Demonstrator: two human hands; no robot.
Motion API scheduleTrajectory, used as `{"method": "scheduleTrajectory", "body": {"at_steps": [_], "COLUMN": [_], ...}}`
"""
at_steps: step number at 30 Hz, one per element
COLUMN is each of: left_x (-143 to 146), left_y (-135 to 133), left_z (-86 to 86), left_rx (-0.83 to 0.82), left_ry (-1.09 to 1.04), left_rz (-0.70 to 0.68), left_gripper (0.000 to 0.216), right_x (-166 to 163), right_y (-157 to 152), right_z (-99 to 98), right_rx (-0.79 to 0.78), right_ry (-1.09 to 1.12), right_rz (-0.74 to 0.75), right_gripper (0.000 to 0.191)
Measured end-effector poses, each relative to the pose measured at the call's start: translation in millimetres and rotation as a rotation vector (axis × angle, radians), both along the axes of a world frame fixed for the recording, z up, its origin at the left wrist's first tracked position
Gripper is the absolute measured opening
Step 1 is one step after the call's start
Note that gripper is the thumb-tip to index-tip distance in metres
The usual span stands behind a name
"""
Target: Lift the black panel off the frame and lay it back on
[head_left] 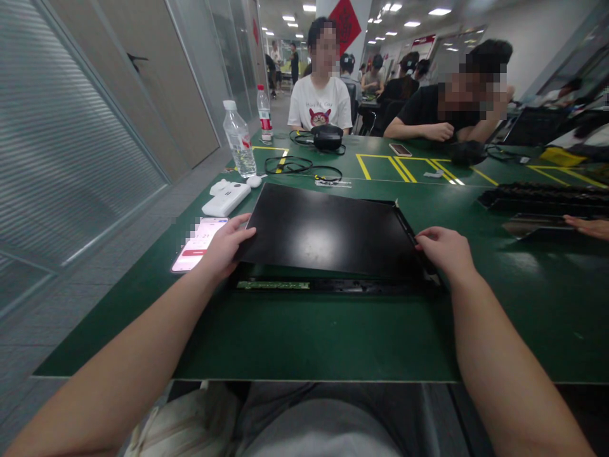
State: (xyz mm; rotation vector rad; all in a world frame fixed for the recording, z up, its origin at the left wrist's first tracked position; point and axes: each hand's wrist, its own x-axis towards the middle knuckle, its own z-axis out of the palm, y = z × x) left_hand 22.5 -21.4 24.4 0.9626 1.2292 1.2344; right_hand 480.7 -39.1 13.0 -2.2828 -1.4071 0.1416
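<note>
Green tabletop (pixel 333 336): in front of the lap, under the work; useful for steadying both forearms.
Green circuit strip (pixel 273 285): along the near bar of the black frame (pixel 361 287), exposed; best spared any contact from fingertips or the edge of the dark panel (pixel 318 231).
Black frame: on the tabletop, mostly beneath the panel; hold down firmly enough to prevent sliding.
Right hand (pixel 445 251): thumb and fingers pinched narrow on the frame's right side; impossible to say if also on the panel's edge. Work along the side gradually, without prying hard at one spot.
Left hand (pixel 231 244): narrow grip on the panel's left edge, thumb over the top face, other fingers partly hidden. Support from below, without squeezing or twisting.
Phone (pixel 202 246): just beside the left wrist; mind the forearm when shifting.
Dark panel: between both hands, above the frame, tilted, apparently higher at the left, with a gap along the near edge. Lifting or lowering, impossible to judge; either way, move slowly, avoid bending, and check the gap for anything attached.
White device (pixel 226 198): near the panel's far left corner; leave room there.
Water bottle (pixel 240 141): upright beyond the device; avoid swinging the panel that way.
</note>
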Motion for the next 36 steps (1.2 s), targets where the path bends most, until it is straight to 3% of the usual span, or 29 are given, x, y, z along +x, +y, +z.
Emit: {"method": "scheduleTrajectory", "body": {"at_steps": [6,12,23,36], "left_x": [-5.7,-14.3,-27.3,-32.1], "left_y": [1.8,5.9,17.7,19.4], "left_z": [-3.9,-8.5,-27.0,-28.4], "left_rx": [0.071,0.075,0.128,0.165], "left_ry": [0.142,0.506,0.817,1.012], "left_rz": [-0.002,0.086,-0.073,-0.145], "left_gripper": [0.054,0.041,0.034,0.038], "right_x": [-0.4,-1.1,0.1,-0.5], "right_y": [0.2,-0.4,-0.1,0.4], "right_z": [0.8,1.2,1.6,3.1], "right_rx": [0.009,0.053,0.071,0.082], "right_ry": [0.029,0.084,0.159,0.182], "right_rz": [-0.01,-0.016,-0.04,-0.046], "right_gripper": [0.025,0.022,0.016,0.014]}}
